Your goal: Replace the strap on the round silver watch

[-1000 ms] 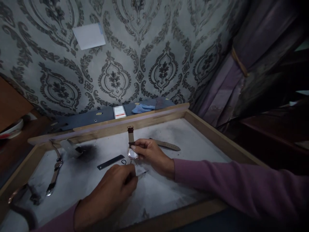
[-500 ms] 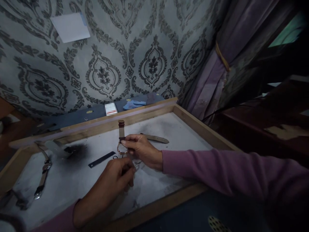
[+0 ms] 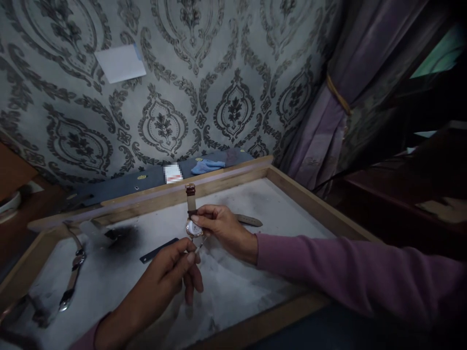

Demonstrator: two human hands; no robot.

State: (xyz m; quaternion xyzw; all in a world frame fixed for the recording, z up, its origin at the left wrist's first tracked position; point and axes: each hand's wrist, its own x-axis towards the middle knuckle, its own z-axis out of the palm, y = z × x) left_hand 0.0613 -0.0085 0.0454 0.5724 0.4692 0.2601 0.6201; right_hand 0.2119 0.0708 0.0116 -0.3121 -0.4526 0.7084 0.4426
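Observation:
A wristwatch (image 3: 194,228) with a pale dial and a rose-gold coloured case is held by my right hand (image 3: 224,228), thumb and fingers pinching it at the upper edge. Its brown strap half (image 3: 191,198) with a buckle stands up away from the case. My left hand (image 3: 175,267) is closed just below the case, thumb against index finger. A thin, shiny metal tool (image 3: 199,247) shows at those fingertips; its exact kind is unclear. Behind my right hand lies a loose strap piece (image 3: 250,220). A dark flat strip (image 3: 157,250) lies partly behind my left hand.
The shallow wooden tray (image 3: 321,209) has a white bottom with a dark smudge. Another watch (image 3: 75,272) lies at its left, near a translucent object (image 3: 95,232). Beyond the back rim are a blue cloth (image 3: 207,166) and a small white box (image 3: 172,173).
The view has shifted slightly, so everything sits a little lower and to the right. My left hand's lower fingers have uncurled somewhat, and its fingertips remain by the watch case.

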